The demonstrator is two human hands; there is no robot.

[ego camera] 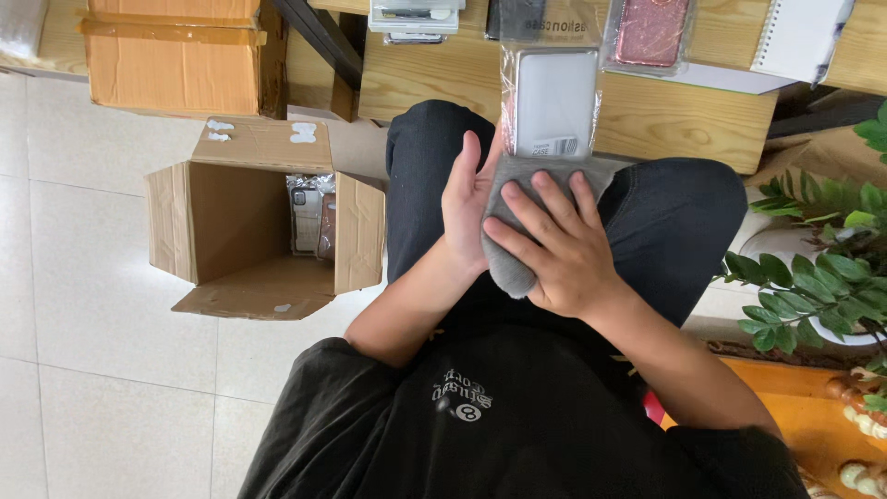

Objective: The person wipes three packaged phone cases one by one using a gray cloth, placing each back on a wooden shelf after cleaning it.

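Over my lap I hold a white phone case in a clear plastic sleeve (pixel 552 102). Its near end is wrapped in a grey cloth (pixel 506 263). My left hand (pixel 465 205) supports the package and cloth from the left side, fingers stretched along it. My right hand (pixel 554 245) lies flat on top of the cloth, fingers spread, pressing it against the package. My legs in dark jeans (pixel 674 217) are under both hands.
An open cardboard box (pixel 226 217) with several packaged cases inside stands on the tiled floor to the left. A taped box (pixel 171 55) sits behind it. A wooden bench (pixel 684 120) ahead carries more cases and a spiral notebook (pixel 799 37). A leafy plant (pixel 818 277) is on the right.
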